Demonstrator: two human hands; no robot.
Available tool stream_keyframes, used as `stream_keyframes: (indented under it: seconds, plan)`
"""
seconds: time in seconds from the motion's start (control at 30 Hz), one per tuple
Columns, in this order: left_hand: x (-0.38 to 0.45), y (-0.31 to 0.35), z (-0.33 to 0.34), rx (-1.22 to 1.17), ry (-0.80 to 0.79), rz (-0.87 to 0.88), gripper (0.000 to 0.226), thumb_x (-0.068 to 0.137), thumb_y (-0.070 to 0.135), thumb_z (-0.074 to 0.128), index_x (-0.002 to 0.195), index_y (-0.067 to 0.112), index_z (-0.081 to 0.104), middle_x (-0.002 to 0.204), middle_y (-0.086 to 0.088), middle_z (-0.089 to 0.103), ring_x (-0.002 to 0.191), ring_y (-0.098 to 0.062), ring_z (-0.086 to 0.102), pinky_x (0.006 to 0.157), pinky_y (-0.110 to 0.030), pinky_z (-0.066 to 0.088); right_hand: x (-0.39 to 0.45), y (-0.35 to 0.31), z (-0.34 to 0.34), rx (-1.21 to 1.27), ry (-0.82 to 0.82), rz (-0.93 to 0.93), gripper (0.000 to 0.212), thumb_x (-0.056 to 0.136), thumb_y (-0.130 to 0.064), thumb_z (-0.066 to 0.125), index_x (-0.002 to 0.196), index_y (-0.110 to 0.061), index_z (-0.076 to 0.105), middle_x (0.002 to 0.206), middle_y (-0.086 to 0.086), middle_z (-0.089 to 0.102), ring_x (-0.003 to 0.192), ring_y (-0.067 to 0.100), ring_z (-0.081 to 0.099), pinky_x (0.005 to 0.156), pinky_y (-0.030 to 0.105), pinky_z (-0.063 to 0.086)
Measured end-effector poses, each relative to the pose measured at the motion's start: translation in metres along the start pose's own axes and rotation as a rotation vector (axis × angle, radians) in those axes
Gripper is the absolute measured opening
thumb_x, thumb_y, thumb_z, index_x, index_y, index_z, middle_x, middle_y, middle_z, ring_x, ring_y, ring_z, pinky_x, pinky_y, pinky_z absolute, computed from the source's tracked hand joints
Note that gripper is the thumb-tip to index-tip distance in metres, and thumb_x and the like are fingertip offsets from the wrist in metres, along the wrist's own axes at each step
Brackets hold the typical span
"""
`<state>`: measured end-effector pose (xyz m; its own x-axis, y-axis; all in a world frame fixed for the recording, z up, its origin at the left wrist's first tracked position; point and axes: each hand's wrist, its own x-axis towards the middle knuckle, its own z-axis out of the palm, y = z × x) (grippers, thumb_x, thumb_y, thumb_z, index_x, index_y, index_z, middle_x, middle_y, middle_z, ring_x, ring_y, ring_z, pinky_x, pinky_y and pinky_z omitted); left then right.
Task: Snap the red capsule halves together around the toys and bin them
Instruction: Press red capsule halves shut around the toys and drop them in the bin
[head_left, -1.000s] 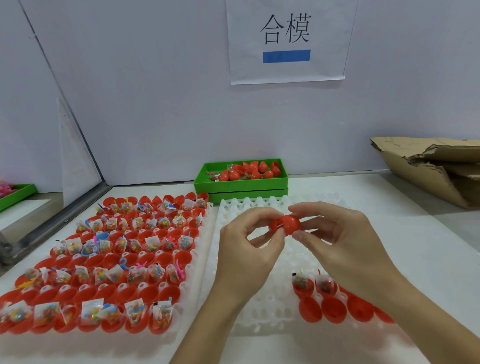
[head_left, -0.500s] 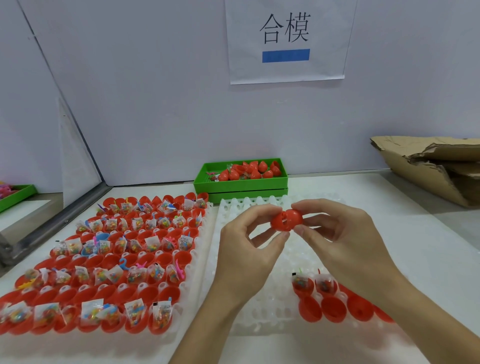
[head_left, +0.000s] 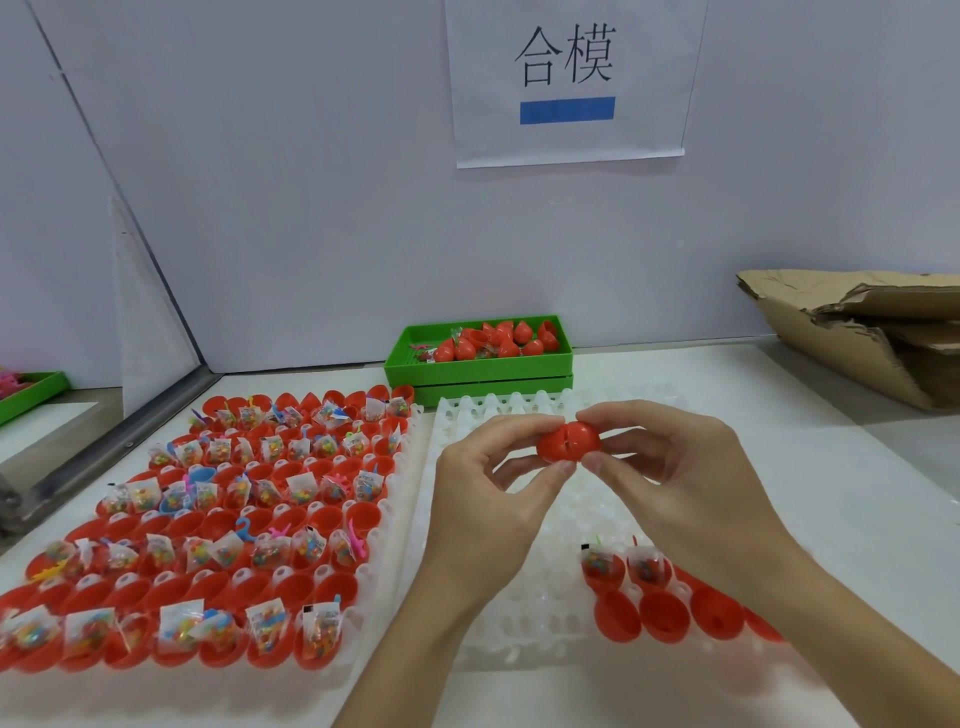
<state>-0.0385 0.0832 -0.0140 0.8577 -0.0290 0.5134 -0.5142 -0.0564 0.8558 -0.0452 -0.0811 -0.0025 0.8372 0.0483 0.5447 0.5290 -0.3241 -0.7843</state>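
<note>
Both hands hold one red capsule (head_left: 569, 442) between them, above the white tray (head_left: 519, 525): the left hand (head_left: 493, 499) pinches its left half between thumb and forefinger, the right hand (head_left: 675, 483) pinches the right half the same way. A dark seam runs roughly upright between the halves, so the closing axis lies straight across from hand to hand, and the coming squeeze seems to need the two hands pressing toward each other. Whether the halves have clicked fully home is hard to tell; the seam shows as a thin gap. No toy can be seen inside. The green bin (head_left: 478, 364) sits beyond the hands, a little to the left, so the left hand is slightly nearer it. Filled open halves (head_left: 208, 519) lie left of the left hand; a few more (head_left: 644, 587) show below the right wrist, partly hidden by the forearm.
</note>
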Motion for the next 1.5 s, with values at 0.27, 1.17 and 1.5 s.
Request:
stream_keyframes:
  seconds: [0.27,1.17,1.5]
  plan:
    - [-0.001,0.001,0.0,-0.018,-0.014,0.0,0.031,0.08,-0.006,0.076,0.105,0.012,0.075,0.101,-0.002,0.073,0.097,-0.014,0.071,0.083,-0.021,0.056,0.0,0.002,0.002,0.054,0.005,0.058,0.03,0.084,-0.004,0.076,0.1,-0.029,0.072,0.091,-0.012,0.076,0.082,0.01,0.074,0.078,0.029,0.061]
    - [-0.001,0.004,0.001,-0.056,-0.066,-0.034,0.034,0.083,-0.01,0.069,0.107,0.014,0.074,0.103,-0.005,0.074,0.096,-0.008,0.07,0.08,-0.017,0.054,0.003,0.012,-0.001,0.116,0.035,0.176,0.026,0.077,0.003,0.079,0.094,-0.016,0.081,0.078,-0.005,0.078,0.069,0.016,0.075,0.068,0.031,0.062]
    - [-0.001,0.004,0.001,-0.047,-0.026,-0.043,0.037,0.08,-0.009,0.072,0.1,0.022,0.076,0.098,0.001,0.076,0.095,-0.007,0.07,0.082,-0.019,0.055,0.002,0.005,0.0,0.093,0.009,0.08,0.032,0.077,0.009,0.076,0.095,-0.017,0.08,0.083,-0.007,0.078,0.067,0.017,0.069,0.065,0.022,0.058]
